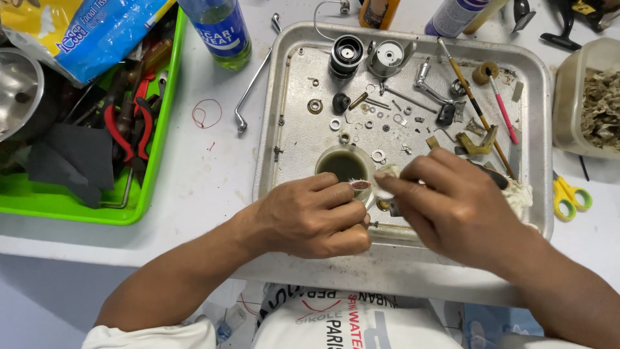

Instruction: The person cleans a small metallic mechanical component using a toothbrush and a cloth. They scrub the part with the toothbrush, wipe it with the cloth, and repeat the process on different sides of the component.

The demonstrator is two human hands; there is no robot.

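Observation:
My left hand (310, 216) rests on the front rim of a metal tray (271, 136) and pinches a small round metal part (360, 185) with a reddish face. My right hand (452, 207) holds a small white wad of cloth or tissue (386, 173) right against that part. Just behind both hands stands a small cup of dark liquid (342, 165). Several washers, screws and disassembled reel parts, including a black spool (346, 55), lie across the tray.
A green bin (158, 129) of pliers and tools stands at the left with a tissue pack on top. Near it are a blue-labelled bottle (219, 29) and a bent metal rod (252, 84). Yellow-green scissors (568, 197) and a plastic tub (591, 97) sit at the right.

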